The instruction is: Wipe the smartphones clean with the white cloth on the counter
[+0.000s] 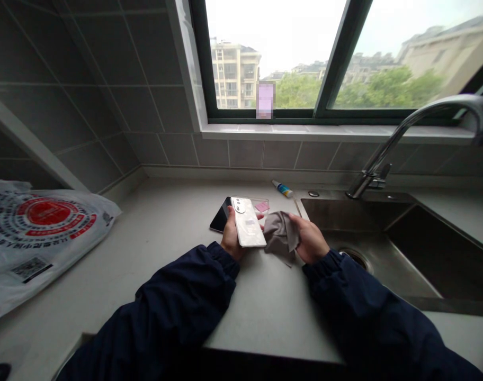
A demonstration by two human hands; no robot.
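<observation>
- Worktop (178, 222) by the window (337, 58).
- Left hand (231, 238) grips a phone (250, 226), probably slick and breakable; edges hold best.
- Right hand (312, 241) clutches soft cloth (280, 233), grip half hidden from here.

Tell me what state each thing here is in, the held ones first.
White phone, in left hand, camera side showing
Cloth, bunched in right hand
Dark device, unlit, partly hidden
Tube, lying on its side
Tap, no running water visible
Bag, lying down, creased

Grey tiled wall (90, 63) upper left, dark-framed window (333, 58) across top centre and right, pale sky (273, 26) outside, light countertop (170, 217) mid-frame, steel sink (456, 306) at right
</observation>
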